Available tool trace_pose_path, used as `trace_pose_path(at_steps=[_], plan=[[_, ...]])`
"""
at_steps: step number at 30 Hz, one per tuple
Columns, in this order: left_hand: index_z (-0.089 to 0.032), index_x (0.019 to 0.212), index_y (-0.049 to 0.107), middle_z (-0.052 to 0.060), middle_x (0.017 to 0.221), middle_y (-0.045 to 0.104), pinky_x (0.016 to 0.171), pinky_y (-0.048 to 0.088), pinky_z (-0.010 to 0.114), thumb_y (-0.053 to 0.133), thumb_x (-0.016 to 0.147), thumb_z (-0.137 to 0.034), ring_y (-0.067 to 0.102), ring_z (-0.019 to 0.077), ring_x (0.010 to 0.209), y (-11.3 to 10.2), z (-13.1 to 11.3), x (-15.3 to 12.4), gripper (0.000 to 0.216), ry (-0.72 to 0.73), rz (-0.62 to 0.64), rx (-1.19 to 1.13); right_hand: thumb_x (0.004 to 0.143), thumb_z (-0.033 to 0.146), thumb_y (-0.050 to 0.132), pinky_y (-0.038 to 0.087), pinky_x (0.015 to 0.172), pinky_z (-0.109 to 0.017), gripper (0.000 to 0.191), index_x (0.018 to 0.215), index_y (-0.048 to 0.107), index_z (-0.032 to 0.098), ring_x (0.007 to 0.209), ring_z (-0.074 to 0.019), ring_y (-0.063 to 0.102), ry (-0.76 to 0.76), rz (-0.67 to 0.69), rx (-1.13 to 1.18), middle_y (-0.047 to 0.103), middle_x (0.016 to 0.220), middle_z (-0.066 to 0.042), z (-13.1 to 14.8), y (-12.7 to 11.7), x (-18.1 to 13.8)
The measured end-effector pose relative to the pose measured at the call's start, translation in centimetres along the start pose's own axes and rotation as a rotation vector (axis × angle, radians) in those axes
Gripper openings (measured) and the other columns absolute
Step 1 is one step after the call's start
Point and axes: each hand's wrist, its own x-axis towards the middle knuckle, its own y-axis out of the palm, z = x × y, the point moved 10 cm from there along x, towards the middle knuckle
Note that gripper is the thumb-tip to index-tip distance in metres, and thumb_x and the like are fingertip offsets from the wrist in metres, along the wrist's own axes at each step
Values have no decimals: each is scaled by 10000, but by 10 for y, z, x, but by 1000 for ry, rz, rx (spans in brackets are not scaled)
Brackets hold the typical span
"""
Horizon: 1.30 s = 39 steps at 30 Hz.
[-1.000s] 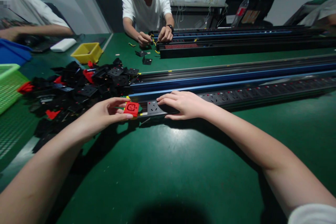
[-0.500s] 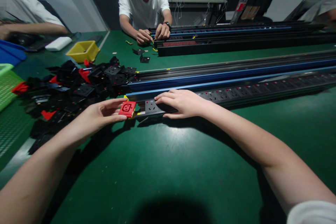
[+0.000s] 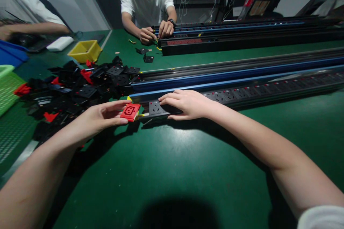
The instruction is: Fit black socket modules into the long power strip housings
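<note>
Between the thumb and fingers of my left hand [image 3: 107, 113] is a red socket module [image 3: 130, 112], its outlet face upward. It sits at the left end of a long black power strip [image 3: 249, 92], slightly tilted. My right hand [image 3: 185, 104] lies over the strip, fingers spread across its top and thumb along the near side. Just left of those fingers shows a black socket module [image 3: 155, 108] seated in the strip. More black sockets with small red dots run on to the right. Part of the strip is hidden under my right hand.
A heap of black and red socket modules [image 3: 88, 91] lies at the left, by a green basket [image 3: 8, 114] and a yellow bin [image 3: 85, 50]. Blue and black rails [image 3: 215, 75] stretch behind the strip. Across the table, a person's hands [image 3: 157, 33] work at another strip.
The red socket module has tilted a little in my left hand. My right hand stays in place on the strip. The view has shifted slightly.
</note>
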Motion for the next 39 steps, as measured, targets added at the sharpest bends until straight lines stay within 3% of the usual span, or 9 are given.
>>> trace_pose_path(at_steps=[9,15,25,39], plan=[[-236,1380,543,87,1388,627,1107,478,421,857,662,-428,639,276,1219,8,-3,1,806,34,-40,-30,945,436,556,500,857,-382,466,1320,517,162,1111,-269,596,0,0,0,573,1397,-124,0,0,1],[-284,1325,587,78,1317,677,1055,525,450,874,627,-415,678,290,1153,5,-4,2,766,62,-68,-2,945,429,558,502,865,-387,465,1322,520,160,1126,-268,591,1,1,7,569,1400,-128,-1,0,1],[-239,1271,598,75,1194,729,1017,558,458,897,579,-376,711,292,1055,-1,2,7,766,86,-90,23,944,434,558,500,878,-389,466,1317,520,158,1127,-272,591,-3,-5,2,573,1397,-123,-1,1,0],[-186,1214,595,90,1063,737,933,582,454,896,578,-428,712,240,916,7,-3,7,744,198,-142,113,950,427,549,497,894,-390,449,1309,518,159,1138,-275,591,-8,-8,13,568,1401,-127,-1,2,1]])
